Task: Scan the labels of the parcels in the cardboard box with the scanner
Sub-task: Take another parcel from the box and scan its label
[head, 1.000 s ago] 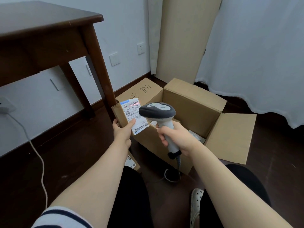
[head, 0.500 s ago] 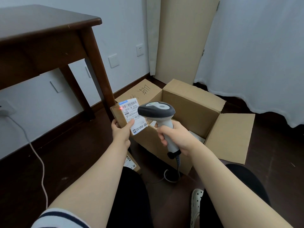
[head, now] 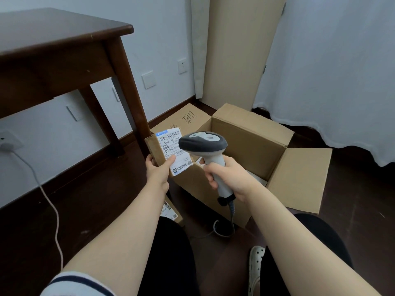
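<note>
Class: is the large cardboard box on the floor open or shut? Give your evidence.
Open. The cardboard box has its flaps folded outward, and its inner walls are plainly in view.

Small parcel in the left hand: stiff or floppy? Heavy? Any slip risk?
Probably stiff: the parcel is a flat cardboard carton with crisp edges and shows no sag. Likely light for its size: the left hand holds it up by its lower end alone, thumb on the label. Slip risk seems low on bare cardboard; the label may be slicker.
</note>
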